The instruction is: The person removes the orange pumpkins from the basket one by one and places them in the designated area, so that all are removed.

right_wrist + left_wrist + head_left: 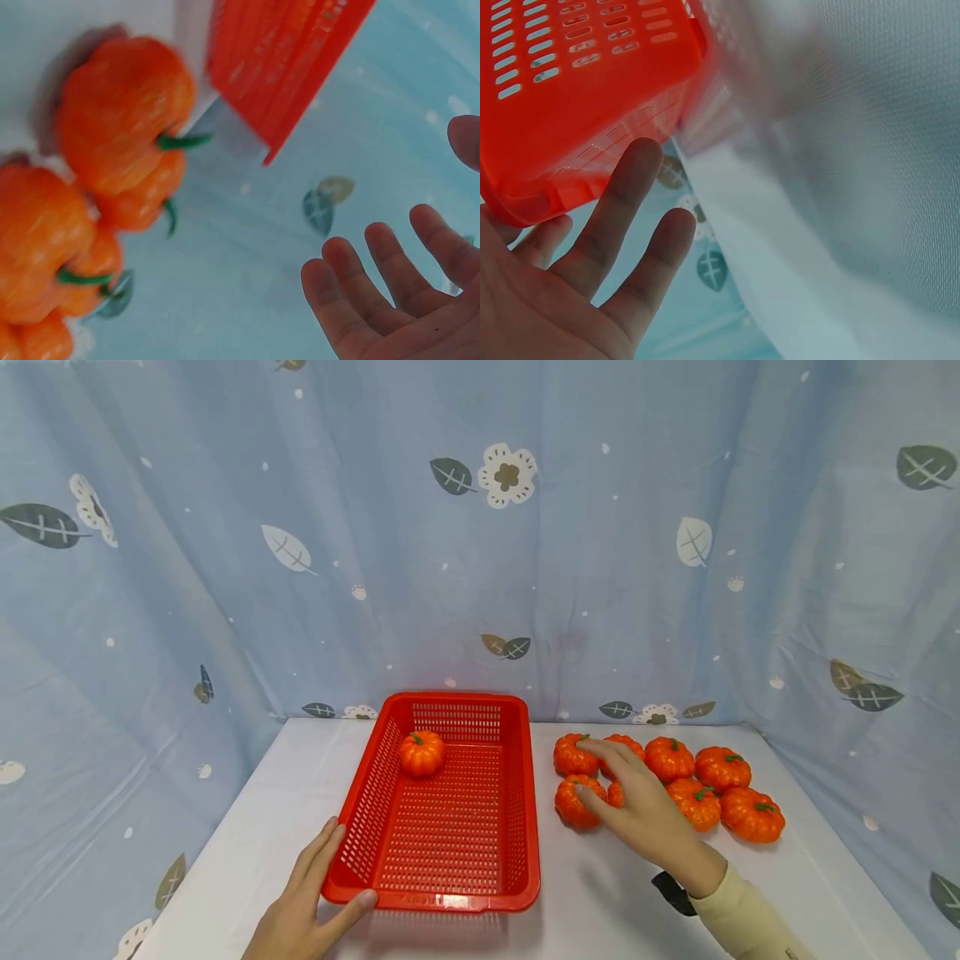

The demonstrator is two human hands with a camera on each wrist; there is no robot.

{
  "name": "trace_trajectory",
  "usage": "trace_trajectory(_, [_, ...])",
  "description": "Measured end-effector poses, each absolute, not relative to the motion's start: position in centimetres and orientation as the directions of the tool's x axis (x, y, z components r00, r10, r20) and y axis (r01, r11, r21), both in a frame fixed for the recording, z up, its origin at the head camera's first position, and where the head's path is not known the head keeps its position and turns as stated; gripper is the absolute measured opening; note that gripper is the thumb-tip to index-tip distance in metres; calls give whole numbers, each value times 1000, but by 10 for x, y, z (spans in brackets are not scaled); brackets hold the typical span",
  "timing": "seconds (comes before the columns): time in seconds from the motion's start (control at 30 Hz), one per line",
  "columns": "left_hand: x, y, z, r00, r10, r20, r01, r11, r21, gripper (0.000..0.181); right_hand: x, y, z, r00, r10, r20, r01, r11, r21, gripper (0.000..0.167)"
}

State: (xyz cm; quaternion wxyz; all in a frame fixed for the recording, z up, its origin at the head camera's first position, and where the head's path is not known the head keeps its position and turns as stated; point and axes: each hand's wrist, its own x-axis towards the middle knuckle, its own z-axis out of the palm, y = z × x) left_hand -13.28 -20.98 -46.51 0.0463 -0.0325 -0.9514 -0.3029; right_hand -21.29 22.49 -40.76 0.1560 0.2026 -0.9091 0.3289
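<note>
A red plastic basket point(438, 835) with slotted walls sits on the white table, and one small orange pumpkin point(422, 754) lies inside near its far left corner. My left hand point(306, 893) is at the basket's near left corner, thumb by the front rim and fingers along the left side; the left wrist view shows those fingers point(622, 202) extended and spread. Over a group of orange pumpkins to the right hovers my right hand point(651, 814), fingers extended, holding nothing. Nearest its thumb is the front left pumpkin point(574, 808). The hand partly hides other pumpkins behind it.
Several pumpkins with green stems stand in two rough rows, among them a far right one point(752, 816) and a back one point(669, 759). A blue curtain point(600, 577) with leaf and flower prints surrounds the white table point(277, 802) at the back and sides.
</note>
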Motion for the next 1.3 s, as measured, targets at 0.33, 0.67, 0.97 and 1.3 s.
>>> trace_trajectory(0.33, [-133,-209,-465,-995,34,98,84,814,575,92,-220,173,-398,-837,-330,436,-538,637,-552,56])
trace_trajectory(0.67, [-133,-209,-465,-994,36,101,88,815,573,92,-223,132,-392,-827,-376,418,-562,569,-600,55])
trace_trajectory(0.97, [-133,-210,-467,-994,34,107,90,813,576,92,-252,101,-391,-853,-377,361,-522,588,-618,56])
trace_trajectory(1.3, [-133,-210,-465,-998,20,60,52,806,590,93,-265,67,-372,-832,-442,337,-547,543,-637,58])
